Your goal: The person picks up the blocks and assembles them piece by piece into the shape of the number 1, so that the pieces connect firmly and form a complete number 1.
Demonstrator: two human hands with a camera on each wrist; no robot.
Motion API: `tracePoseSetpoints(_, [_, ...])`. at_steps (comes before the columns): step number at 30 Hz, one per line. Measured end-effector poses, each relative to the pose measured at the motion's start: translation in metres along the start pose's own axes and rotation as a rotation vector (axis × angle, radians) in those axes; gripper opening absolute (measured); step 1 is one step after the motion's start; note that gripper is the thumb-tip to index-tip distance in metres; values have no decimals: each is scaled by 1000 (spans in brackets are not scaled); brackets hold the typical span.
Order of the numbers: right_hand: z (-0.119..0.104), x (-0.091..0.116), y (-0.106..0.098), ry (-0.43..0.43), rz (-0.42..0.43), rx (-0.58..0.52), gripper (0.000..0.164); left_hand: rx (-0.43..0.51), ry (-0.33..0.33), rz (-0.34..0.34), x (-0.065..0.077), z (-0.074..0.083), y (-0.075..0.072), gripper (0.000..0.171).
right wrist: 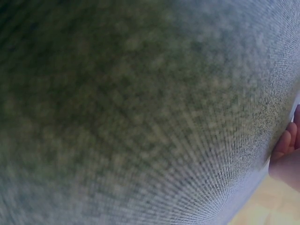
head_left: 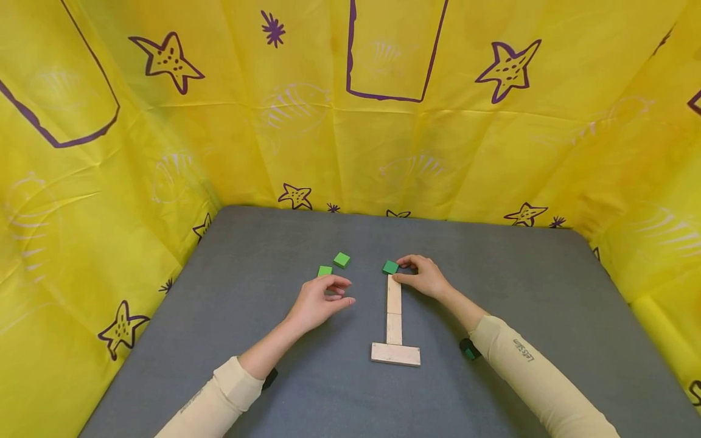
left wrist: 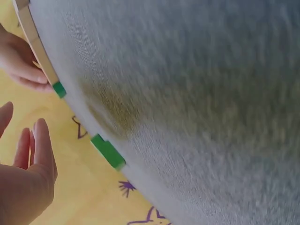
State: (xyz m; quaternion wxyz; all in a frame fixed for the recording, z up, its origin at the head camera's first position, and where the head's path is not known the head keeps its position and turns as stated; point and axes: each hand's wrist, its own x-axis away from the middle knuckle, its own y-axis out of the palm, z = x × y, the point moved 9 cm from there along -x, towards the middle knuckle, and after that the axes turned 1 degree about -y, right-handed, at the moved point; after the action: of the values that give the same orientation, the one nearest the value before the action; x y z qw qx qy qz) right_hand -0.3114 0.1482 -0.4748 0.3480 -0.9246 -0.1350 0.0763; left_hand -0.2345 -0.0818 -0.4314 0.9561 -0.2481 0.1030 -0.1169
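A dark green square block (head_left: 390,267) lies at the far end of a row of pale wooden blocks (head_left: 394,295). My right hand (head_left: 424,277) pinches this green block at its right side, with the thumb down by the wood; in the left wrist view those fingertips show beside the green block (left wrist: 59,89). My left hand (head_left: 320,301) hovers left of the row, fingers loosely bent and holding nothing. Just beyond it are two light green blocks, one (head_left: 342,260) in full sight and the nearer one (head_left: 325,271) partly covered by the hand.
A wooden block (head_left: 395,354) lies crosswise at the near end of the row, forming an upside-down T. Grey cloth covers the table (head_left: 493,292). Yellow curtains (head_left: 383,152) with starfish drawings enclose its back and sides.
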Motion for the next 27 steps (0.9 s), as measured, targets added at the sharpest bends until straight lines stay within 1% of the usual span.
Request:
tracePoseSetpoints(5, [1,0,0,4,0,3,37,-18,4,46,-9,-7,-11,32])
tracePoseSetpoints(14, [2,1,0,8,2,7,37,-62,-58,89,-19,-25,-24,34])
tracePoseSetpoints(21, [2,1,0,6,2,8,38,-95,-100,100,-26,-34,-35,35])
tracePoseSetpoints(27, [3,1,1,14,-5,16,38,-139,-99,115,-32,-39,-40,35])
